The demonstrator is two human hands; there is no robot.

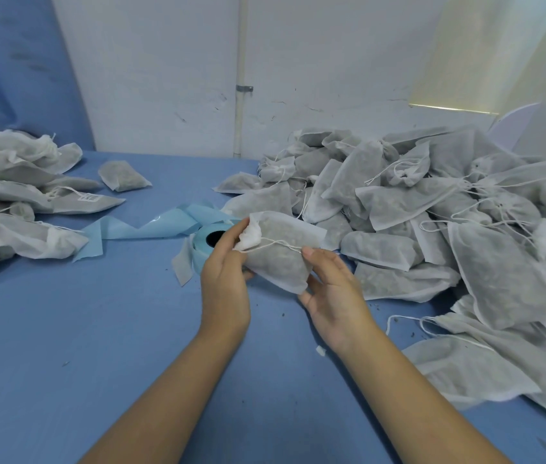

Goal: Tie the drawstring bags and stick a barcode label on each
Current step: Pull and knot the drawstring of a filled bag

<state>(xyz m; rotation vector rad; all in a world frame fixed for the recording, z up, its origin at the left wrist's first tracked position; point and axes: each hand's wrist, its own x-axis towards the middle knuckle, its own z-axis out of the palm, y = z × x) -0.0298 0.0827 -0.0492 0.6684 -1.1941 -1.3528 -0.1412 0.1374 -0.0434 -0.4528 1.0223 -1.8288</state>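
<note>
A filled white drawstring bag (280, 259) is held above the blue table between both hands. My left hand (226, 279) grips its gathered neck at the upper left, where the white fabric bunches. My right hand (331, 289) supports the bag's lower right side, its thumb pressing the thin white drawstring (281, 243) that runs across the bag. Behind my left hand lies a label roll (209, 246) with light blue backing tape (151, 227) trailing off to the left.
A large heap of filled bags (449, 222) with loose strings covers the table's right side. A smaller pile of bags (13, 202) lies at the left, one carrying a barcode label (88, 197). A single bag (122, 175) sits apart. A white wall stands behind.
</note>
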